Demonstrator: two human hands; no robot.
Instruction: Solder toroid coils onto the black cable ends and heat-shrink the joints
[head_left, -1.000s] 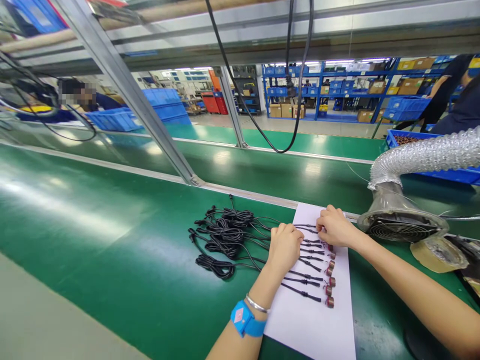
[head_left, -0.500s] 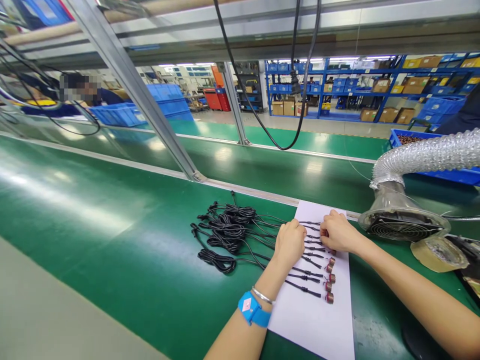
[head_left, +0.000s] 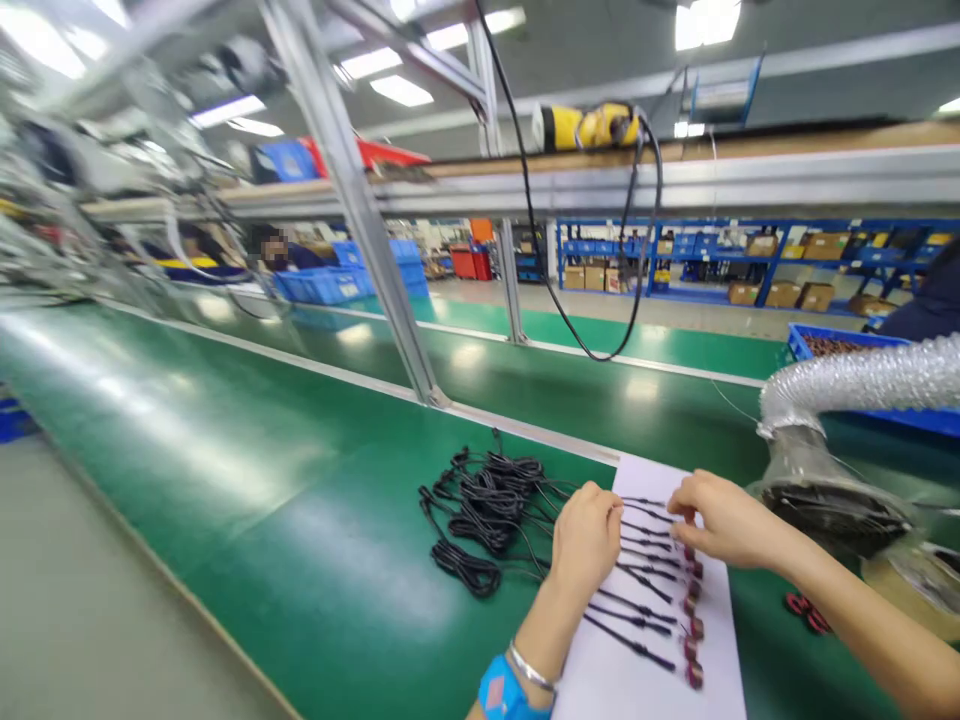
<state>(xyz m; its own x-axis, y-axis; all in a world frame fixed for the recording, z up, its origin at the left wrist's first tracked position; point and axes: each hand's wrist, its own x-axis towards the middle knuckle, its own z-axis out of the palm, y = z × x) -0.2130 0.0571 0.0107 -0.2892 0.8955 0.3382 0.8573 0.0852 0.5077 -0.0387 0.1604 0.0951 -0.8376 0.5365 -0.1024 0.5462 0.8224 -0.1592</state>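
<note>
A white sheet lies on the green bench, with several black cables laid side by side across it. Their long ends run left into a heap of coiled black cable. Along the right side of the sheet stands a row of small copper-coloured coils with reddish parts. My left hand is closed over the upper cables, its fingertips pinched at one of them. Just right of it, my right hand has curled fingers at the cable ends, above the coils; what they hold is too small to make out.
A fan hood on a silver duct stands at the right. Small red parts lie near my right forearm. Beyond the metal post, a black cable loop hangs down. Blue bins and a person are farther back.
The view has tilted up, so the bench sits lower in the picture. My right hand has drawn slightly away from my left, to the right. My left hand stays at the cables.
</note>
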